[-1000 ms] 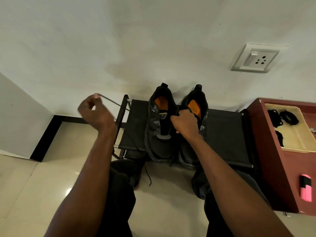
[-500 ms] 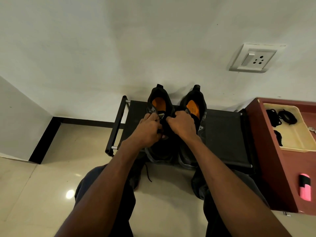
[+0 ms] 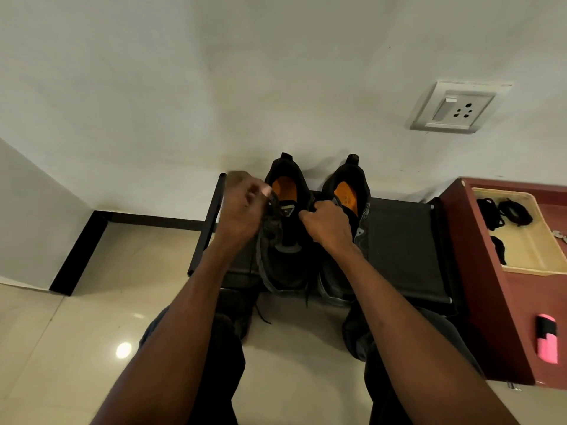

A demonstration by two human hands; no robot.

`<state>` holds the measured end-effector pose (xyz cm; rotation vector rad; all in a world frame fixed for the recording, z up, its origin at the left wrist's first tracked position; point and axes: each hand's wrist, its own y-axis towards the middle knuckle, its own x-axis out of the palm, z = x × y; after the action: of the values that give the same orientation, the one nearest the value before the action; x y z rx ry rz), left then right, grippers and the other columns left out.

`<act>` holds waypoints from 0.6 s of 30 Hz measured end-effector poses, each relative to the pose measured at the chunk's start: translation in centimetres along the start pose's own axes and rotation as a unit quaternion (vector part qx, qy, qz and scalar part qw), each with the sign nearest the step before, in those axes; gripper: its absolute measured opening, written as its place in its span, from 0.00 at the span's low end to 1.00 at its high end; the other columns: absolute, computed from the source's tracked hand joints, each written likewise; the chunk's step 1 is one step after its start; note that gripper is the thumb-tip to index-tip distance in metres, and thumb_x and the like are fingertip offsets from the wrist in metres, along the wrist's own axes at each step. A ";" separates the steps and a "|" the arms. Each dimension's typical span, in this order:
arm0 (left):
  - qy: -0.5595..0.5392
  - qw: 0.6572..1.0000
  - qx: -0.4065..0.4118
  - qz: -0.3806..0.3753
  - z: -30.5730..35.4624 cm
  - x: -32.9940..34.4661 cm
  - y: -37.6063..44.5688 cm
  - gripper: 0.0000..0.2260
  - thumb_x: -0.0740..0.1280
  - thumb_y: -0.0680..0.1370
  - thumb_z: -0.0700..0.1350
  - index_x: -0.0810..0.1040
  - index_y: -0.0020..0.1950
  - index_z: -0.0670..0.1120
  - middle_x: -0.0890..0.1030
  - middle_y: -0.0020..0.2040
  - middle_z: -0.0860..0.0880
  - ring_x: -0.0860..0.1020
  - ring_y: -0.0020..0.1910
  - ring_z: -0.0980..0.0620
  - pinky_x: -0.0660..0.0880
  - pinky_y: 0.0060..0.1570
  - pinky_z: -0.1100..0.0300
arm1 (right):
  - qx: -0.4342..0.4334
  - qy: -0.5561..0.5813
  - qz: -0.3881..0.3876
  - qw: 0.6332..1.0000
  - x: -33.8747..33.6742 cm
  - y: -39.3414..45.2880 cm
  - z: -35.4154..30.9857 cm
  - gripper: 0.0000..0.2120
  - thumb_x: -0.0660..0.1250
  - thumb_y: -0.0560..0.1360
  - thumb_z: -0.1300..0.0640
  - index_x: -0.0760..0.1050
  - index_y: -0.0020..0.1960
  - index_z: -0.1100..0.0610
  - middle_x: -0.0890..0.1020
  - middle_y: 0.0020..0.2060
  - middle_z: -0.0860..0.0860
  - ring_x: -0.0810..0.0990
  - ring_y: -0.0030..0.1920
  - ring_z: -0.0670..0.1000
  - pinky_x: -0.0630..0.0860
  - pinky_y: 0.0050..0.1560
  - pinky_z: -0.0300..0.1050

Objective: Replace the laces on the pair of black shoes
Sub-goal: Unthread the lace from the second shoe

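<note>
A: Black shoes [image 3: 313, 228], paired side by side on the black rack [image 3: 402, 240] against the wall; orange insoles showed.

B: Change from half a second before?

A: The left hand [image 3: 242, 207] had lifted off the left shoe's [image 3: 283, 240] tongue (blurred; fingers curled, hold not discernible). The right hand [image 3: 326, 225] stayed clenched at that shoe's eyelets, seemingly pinching lace.

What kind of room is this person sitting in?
Probably a home, perhaps an entryway corner: a low black shoe rack against a plain wall, a wall socket above it, and a glossy tiled floor.
</note>
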<state>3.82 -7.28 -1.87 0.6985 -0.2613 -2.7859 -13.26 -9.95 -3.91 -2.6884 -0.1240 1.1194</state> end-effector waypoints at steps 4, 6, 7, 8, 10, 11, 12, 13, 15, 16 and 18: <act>-0.125 0.923 -0.010 0.363 1.1 -1.7 1.4 0.03 0.65 0.81 0.44 0.73 0.48 0.46 0.69 0.52 0.51 0.72 0.48 0.58 0.73 0.45 0.65 | -0.002 -0.002 0.000 1.000 0.1 0.1 0.0 0.13 0.66 0.76 0.50 0.71 0.38 0.57 0.78 0.32 0.55 0.78 0.32 0.57 0.78 0.35 0.54; -0.138 0.892 -0.021 0.429 0.9 -1.8 1.7 0.08 0.64 0.81 0.47 0.74 0.50 0.42 0.70 0.50 0.50 0.73 0.47 0.56 0.73 0.44 0.61 | 0.000 -0.007 -0.002 1.000 0.1 0.1 0.1 0.14 0.66 0.76 0.50 0.69 0.36 0.56 0.75 0.31 0.53 0.75 0.30 0.54 0.73 0.33 0.51; -0.135 0.896 -0.031 0.422 0.7 -1.5 1.6 0.10 0.64 0.81 0.48 0.74 0.50 0.40 0.71 0.50 0.49 0.73 0.46 0.55 0.72 0.44 0.63 | 0.003 -0.009 -0.001 1.000 0.1 0.2 0.1 0.14 0.66 0.76 0.50 0.68 0.36 0.56 0.74 0.31 0.52 0.73 0.30 0.53 0.71 0.33 0.49; -0.120 0.916 -0.036 0.382 0.8 -1.3 1.5 0.10 0.64 0.82 0.47 0.74 0.51 0.40 0.73 0.50 0.47 0.73 0.45 0.56 0.71 0.43 0.68 | 0.004 -0.010 -0.001 1.000 0.1 0.2 0.1 0.14 0.66 0.76 0.51 0.68 0.36 0.56 0.74 0.31 0.52 0.72 0.30 0.52 0.69 0.32 0.48; -0.051 0.976 -0.030 0.211 0.5 -0.7 0.9 0.06 0.65 0.82 0.44 0.76 0.51 0.42 0.78 0.48 0.47 0.74 0.44 0.59 0.70 0.42 0.73 | 0.006 -0.008 -0.001 1.000 0.1 0.1 0.1 0.15 0.66 0.76 0.51 0.67 0.35 0.55 0.72 0.30 0.51 0.71 0.29 0.52 0.68 0.31 0.46; -0.002 0.994 -0.008 0.107 0.2 -0.3 0.6 0.04 0.66 0.81 0.43 0.77 0.50 0.43 0.79 0.46 0.49 0.74 0.43 0.61 0.69 0.42 0.73 | 0.005 -0.007 -0.002 1.000 0.1 0.1 0.1 0.15 0.66 0.76 0.51 0.67 0.35 0.55 0.72 0.30 0.51 0.71 0.29 0.52 0.67 0.32 0.46; 0.045 0.999 0.022 0.007 0.1 0.1 0.2 0.03 0.67 0.80 0.43 0.78 0.49 0.44 0.78 0.44 0.51 0.74 0.42 0.62 0.70 0.43 0.70 | 0.002 -0.007 -0.004 1.000 0.0 0.0 0.1 0.14 0.66 0.76 0.51 0.67 0.36 0.55 0.73 0.30 0.51 0.71 0.30 0.52 0.67 0.32 0.46; 0.089 0.992 0.049 -0.080 -0.2 0.6 -0.1 0.02 0.68 0.80 0.43 0.78 0.48 0.45 0.77 0.44 0.52 0.73 0.44 0.61 0.71 0.47 0.66 | 0.000 -0.006 -0.006 1.000 0.0 0.0 0.1 0.14 0.66 0.76 0.51 0.68 0.36 0.56 0.73 0.31 0.51 0.72 0.30 0.52 0.67 0.32 0.47; 0.197 0.953 0.083 -0.215 -0.8 1.6 -0.6 0.03 0.69 0.79 0.46 0.79 0.51 0.48 0.76 0.52 0.51 0.72 0.54 0.54 0.71 0.59 0.53 | -0.004 -0.007 -0.005 1.000 0.0 0.0 0.0 0.13 0.66 0.76 0.50 0.69 0.37 0.56 0.75 0.31 0.52 0.74 0.31 0.53 0.68 0.33 0.47; 0.261 0.923 0.078 -0.271 -0.9 2.0 -0.9 0.08 0.69 0.79 0.48 0.80 0.56 0.48 0.73 0.58 0.48 0.69 0.61 0.49 0.68 0.65 0.48 | -0.005 -0.010 -0.004 1.000 -0.1 -0.1 0.0 0.13 0.65 0.75 0.50 0.70 0.37 0.56 0.75 0.32 0.52 0.74 0.32 0.53 0.68 0.33 0.47; 0.352 0.873 0.065 -0.332 -0.7 2.4 -1.2 0.15 0.69 0.79 0.52 0.79 0.62 0.48 0.65 0.66 0.47 0.61 0.67 0.45 0.63 0.70 0.46 | -0.005 -0.018 -0.004 1.000 -0.1 -0.1 -0.1 0.13 0.65 0.76 0.49 0.70 0.37 0.55 0.75 0.32 0.51 0.73 0.31 0.52 0.67 0.32 0.46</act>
<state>1.87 -6.93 -3.76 2.0996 -0.0553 -2.8290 -13.28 -9.88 -3.75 -2.6737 -0.1475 1.1685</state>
